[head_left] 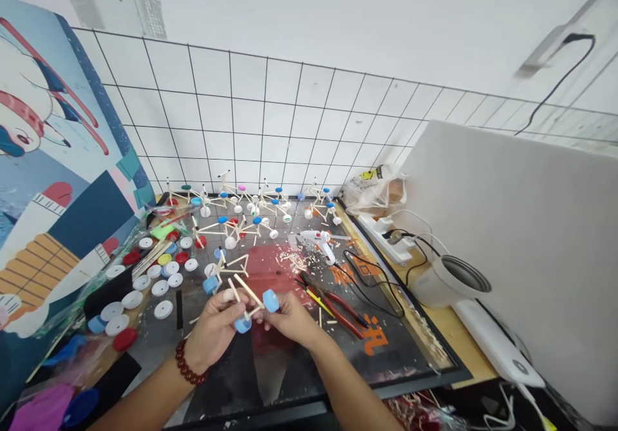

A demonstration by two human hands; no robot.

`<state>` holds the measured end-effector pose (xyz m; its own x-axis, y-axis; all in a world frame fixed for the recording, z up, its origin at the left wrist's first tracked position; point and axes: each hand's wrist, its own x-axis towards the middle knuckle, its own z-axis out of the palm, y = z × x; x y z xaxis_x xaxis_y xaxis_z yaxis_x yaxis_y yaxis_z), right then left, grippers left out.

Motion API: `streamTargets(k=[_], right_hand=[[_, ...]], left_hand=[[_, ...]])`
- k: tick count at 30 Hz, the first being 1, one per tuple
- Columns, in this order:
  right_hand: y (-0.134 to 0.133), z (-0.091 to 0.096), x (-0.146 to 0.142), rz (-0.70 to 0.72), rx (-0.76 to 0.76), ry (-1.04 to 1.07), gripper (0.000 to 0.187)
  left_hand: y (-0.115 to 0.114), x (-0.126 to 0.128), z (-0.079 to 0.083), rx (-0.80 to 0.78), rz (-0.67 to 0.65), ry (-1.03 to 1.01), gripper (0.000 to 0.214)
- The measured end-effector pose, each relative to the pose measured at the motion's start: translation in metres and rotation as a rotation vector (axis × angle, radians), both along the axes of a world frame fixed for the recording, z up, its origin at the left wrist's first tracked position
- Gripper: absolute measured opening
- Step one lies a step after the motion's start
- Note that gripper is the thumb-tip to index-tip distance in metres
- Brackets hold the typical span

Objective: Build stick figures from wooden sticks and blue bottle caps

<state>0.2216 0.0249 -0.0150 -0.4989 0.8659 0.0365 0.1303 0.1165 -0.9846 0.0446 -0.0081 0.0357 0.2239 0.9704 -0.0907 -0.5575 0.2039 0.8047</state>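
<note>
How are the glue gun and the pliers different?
The glue gun is mostly white; the pliers have red handles.
The glue gun has one handle; the pliers have two.
The pliers lie nearer the right hand than the glue gun does.
Both lie unheld.

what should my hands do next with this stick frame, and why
Probably steady the stick frame with the left hand and use the right hand to check that the upper blue cap sits firmly. Both hands are already at the frame, that cap is right by the right fingers, and the glue gun lies apart from both hands.
</note>
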Motion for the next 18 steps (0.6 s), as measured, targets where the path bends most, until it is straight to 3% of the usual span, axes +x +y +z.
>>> streamTargets(k=[4,8,10,12,14,18], right_hand=[[0.002,0.0,0.009,-0.084,0.358,-0.32,0.021],[-0.002,0.001,0.009,-0.082,0.465,-0.562,0.023],[-0.005,0.002,0.008,-0.098,0.483,-0.65,0.017],[-0.005,0.002,0.008,-0.13,0.512,-0.681,0.019],[-0.003,0.0,0.008,-0.179,0.537,-0.64,0.025],[0.005,-0.006,0.012,-0.323,0.467,-0.393,0.031]], left_hand=[[-0.012,-0.016,0.033,-0.094,0.063,-0.04,0.027],[-0.037,-0.045,0.053,-0.043,0.11,-0.068,0.029],[-0.048,-0.054,0.047,-0.037,0.16,-0.027,0.027],[-0.054,-0.053,0.031,-0.113,0.162,0.072,0.021],[-0.053,-0.04,0.011,-0.196,0.167,0.152,0.02],[-0.037,-0.005,-0.014,-0.283,0.015,0.236,0.019]])
